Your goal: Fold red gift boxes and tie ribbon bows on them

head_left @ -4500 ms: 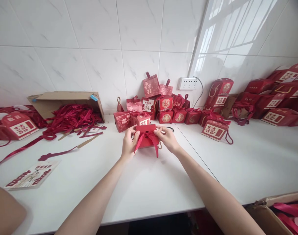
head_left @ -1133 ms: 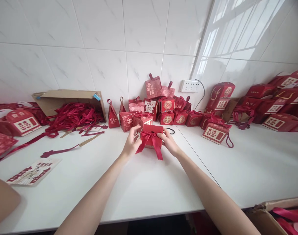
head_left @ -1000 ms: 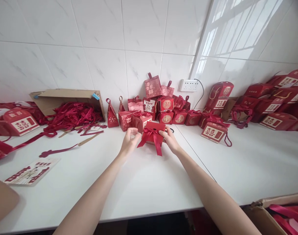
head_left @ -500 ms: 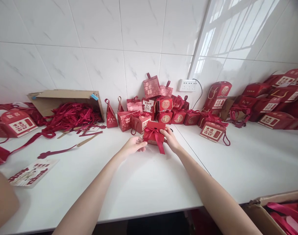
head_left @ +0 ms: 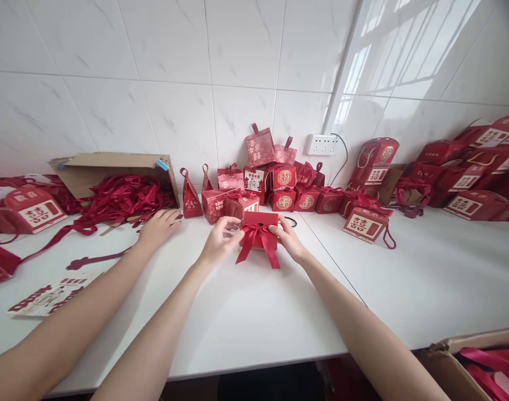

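A small red gift box (head_left: 266, 218) stands on the white table in front of me, with a dark hole in its top flap. Across its front is a red ribbon bow (head_left: 258, 236), both tails hanging down towards me. My right hand (head_left: 288, 238) grips the box at its right side, thumb on the front and fingers behind. On the left, my left hand (head_left: 219, 239) is beside the box with fingers curved and apart; its thumb tip is close to the bow's left loop. I cannot tell whether it touches.
Another person's hand (head_left: 158, 227) lies by a cardboard box (head_left: 112, 161) spilling red ribbons (head_left: 121, 195). Several red gift boxes (head_left: 284, 177) line the wall; more are stacked right (head_left: 467, 175). A printed card (head_left: 49, 295) lies left. A carton of ribbons (head_left: 442, 370) stands front right.
The other person's arm has reached in from the left. My left hand has lifted slightly off the box's lower left side. The bow's left tail now hangs spread outward.
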Demonstrator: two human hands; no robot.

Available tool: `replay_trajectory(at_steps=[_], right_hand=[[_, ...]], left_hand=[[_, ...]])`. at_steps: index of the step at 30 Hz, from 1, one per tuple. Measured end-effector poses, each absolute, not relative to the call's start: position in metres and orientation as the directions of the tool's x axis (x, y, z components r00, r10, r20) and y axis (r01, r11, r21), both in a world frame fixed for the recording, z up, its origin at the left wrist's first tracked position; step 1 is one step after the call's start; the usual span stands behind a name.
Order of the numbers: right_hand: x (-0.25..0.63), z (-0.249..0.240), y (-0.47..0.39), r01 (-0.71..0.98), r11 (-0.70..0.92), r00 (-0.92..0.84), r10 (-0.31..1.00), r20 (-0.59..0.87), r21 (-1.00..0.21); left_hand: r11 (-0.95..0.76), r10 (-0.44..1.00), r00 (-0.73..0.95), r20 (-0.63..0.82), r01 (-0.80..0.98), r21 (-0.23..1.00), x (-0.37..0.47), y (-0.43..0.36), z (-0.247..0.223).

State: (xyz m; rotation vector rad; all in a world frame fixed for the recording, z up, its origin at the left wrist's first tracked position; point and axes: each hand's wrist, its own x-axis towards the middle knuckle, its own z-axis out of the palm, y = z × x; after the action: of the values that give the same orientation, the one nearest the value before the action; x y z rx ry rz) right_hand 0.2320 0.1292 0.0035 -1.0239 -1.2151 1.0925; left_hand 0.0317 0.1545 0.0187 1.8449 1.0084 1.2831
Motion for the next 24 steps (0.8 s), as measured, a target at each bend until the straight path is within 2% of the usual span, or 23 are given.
replay_trajectory(at_steps=[2, 5, 8, 14, 20, 24], right_hand=[[0.23, 0.004, 0.128, -0.074, 0.182, 0.016, 0.983, 0.182, -0.98], [0.23, 0.005, 0.127, -0.047, 0.204, -0.013, 0.979, 0.205, -0.978], [0.23, 0.003, 0.126, -0.018, 0.236, -0.026, 0.971, 0.236, -0.972], [0.229, 0.003, 0.125, 0.072, 0.245, 0.074, 0.965, 0.25, -0.967], [0.226, 0.011, 0.12, 0.235, 0.339, 0.082, 0.927, 0.366, -0.911], [0.224, 0.014, 0.115, 0.132, 0.368, 0.075, 0.922, 0.38, -0.92]], left_hand=[[-0.535, 0.838, 0.249, 0.485, 0.206, 0.819, 0.038, 0.149, 0.018], [-0.551, 0.833, 0.191, 0.519, 0.192, 0.812, 0.041, 0.148, 0.015], [-0.475, 0.878, 0.145, 0.457, 0.141, 0.868, 0.04, 0.153, 0.013], [-0.282, 0.94, 0.199, 0.278, -0.006, 0.959, 0.04, 0.153, 0.018], [-0.31, 0.934, 0.193, 0.299, 0.026, 0.95, 0.042, 0.148, 0.015], [-0.337, 0.924, 0.209, 0.321, 0.041, 0.941, 0.045, 0.147, 0.011]])
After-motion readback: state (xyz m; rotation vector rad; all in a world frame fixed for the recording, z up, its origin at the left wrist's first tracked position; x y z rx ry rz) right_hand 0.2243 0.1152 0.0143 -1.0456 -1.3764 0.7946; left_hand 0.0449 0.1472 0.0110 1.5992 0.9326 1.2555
